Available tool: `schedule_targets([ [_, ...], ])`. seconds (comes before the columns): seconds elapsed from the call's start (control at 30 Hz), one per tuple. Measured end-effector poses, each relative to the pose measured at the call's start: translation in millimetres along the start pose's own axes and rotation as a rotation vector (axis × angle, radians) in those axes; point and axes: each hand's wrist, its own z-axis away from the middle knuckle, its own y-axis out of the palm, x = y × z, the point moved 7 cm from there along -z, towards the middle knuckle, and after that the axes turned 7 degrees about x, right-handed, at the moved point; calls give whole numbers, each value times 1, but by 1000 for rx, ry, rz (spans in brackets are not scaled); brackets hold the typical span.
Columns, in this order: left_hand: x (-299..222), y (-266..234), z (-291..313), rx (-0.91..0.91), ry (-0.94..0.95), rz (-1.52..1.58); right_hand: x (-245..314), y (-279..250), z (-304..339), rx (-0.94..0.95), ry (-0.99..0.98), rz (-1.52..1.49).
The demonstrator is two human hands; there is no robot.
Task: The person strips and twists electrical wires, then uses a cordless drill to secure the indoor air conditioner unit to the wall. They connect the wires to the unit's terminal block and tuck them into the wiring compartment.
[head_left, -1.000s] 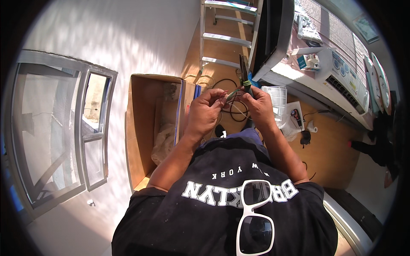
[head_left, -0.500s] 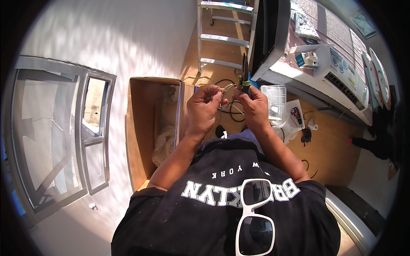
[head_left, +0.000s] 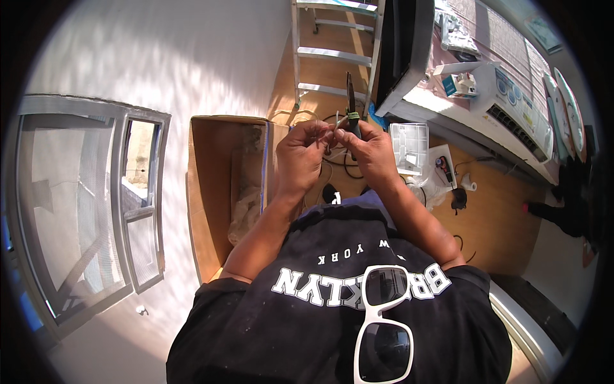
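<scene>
My left hand [head_left: 300, 157] is closed in a pinch on a thin, light-coloured cable [head_left: 337, 118]. Close beside it, my right hand [head_left: 371, 153] grips a dark-bladed hand tool [head_left: 350, 96] with a green band around it; its narrow blade points away from me. The thumbs and fingertips of both hands nearly meet at the cable. My fingers hide the tool's handle and the cable's exact end, so whether the blade touches the cable cannot be made out.
An open cardboard box [head_left: 211, 185] stands left of my arms. An aluminium stepladder [head_left: 336, 54] is ahead. On the right, a white air-conditioner unit [head_left: 511, 115] lies on a covered surface, with a clear plastic organiser [head_left: 409, 148] below it. White-framed sunglasses [head_left: 377, 313] hang on my shirt.
My right hand and the tool have moved left, toward my left hand. The blade has swung slightly leftward, and both hands are now closer together at the cable.
</scene>
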Motion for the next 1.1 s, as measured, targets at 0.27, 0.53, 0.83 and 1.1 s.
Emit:
schedule_targets([
  [0.27, 21, 2, -10, 6, -128, 259, -5, -9, -9, 20, -45, -82],
  [0.53, 62, 14, -10, 286, -241, 292, -8, -16, 0, -29, -53, -162],
  [0.83, 93, 39, -7, 519, -333, 139, -21, -49, 34, -189, 63, 33],
  [1.1, 105, 78, -15, 338, -257, 710, -38, -76, 101, -365, 8, 25],
])
